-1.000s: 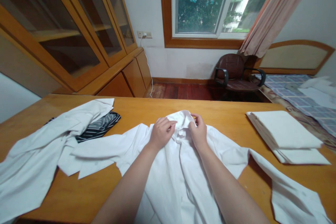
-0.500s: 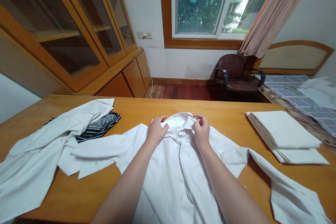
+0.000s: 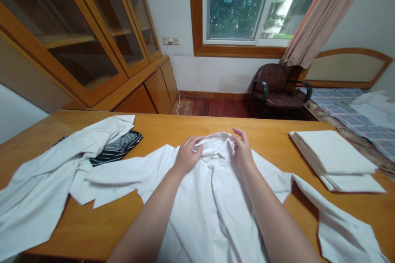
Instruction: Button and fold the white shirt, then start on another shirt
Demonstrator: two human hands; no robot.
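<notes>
On the smooth wooden tabletop (image 3: 92, 230), a crumpled white garment (image 3: 40, 197) lies at left, partly over black striped cloth (image 3: 119, 148). Mid-tabletop, a softly creased white shirt (image 3: 210, 197) spreads its sleeves, its curved collar (image 3: 217, 141) pinched between thumb and fingers of the left hand (image 3: 189, 154), while the right hand (image 3: 242, 151), fingers loosely parted, touches its other side, grip unclear. Farther right sits a squarish pile of folded white cloth (image 3: 336, 152).

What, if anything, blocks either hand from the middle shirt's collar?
Nothing visible: the left hand and right hand are already at the collar, one on each side.
</notes>
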